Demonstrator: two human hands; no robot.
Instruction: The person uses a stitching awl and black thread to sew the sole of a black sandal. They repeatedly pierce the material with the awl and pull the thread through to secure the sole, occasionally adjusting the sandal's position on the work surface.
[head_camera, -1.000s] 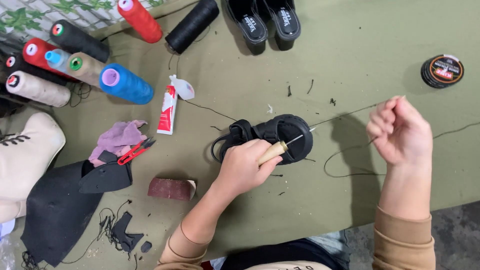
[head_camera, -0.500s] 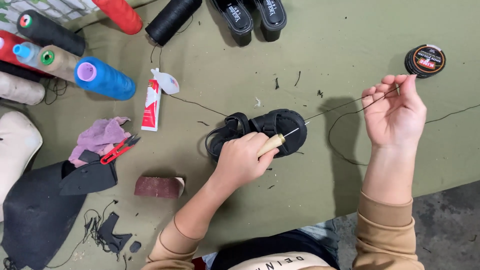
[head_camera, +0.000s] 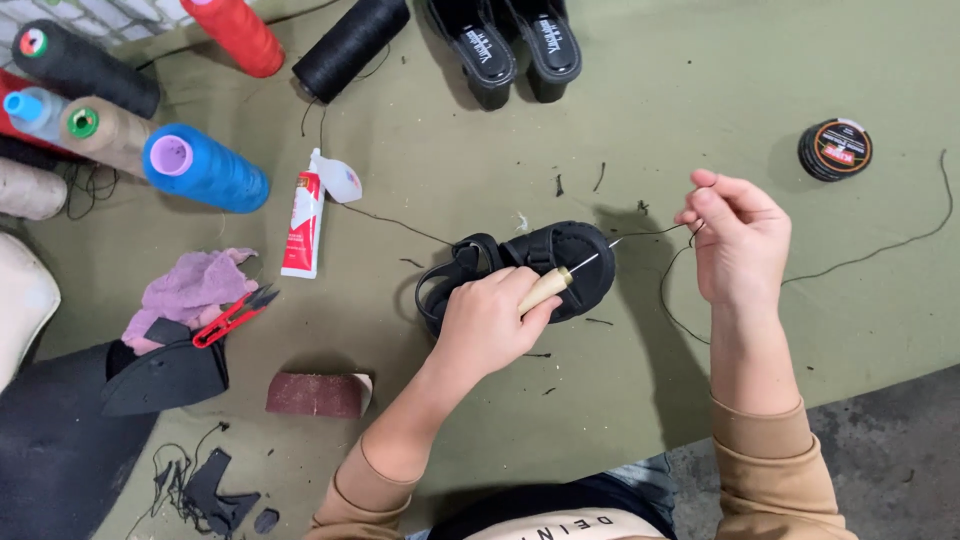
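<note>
A small black sandal lies in the middle of the green table. My left hand rests on it and grips a wooden-handled awl, whose metal tip points right past the sandal's edge. My right hand is to the right of the sandal, fingers pinched on a dark thread that runs from the awl tip, loops below the hand and trails away to the right.
Several thread cones lie at the top left, among them a blue one and a black one. A glue tube, red snips, a pink rag, a sanding block, a round tin and two black shoes surround the work.
My right hand has come down and closer to the sandal, letting the thread go slack into a loop. The left hand stays on the sandal with the awl.
</note>
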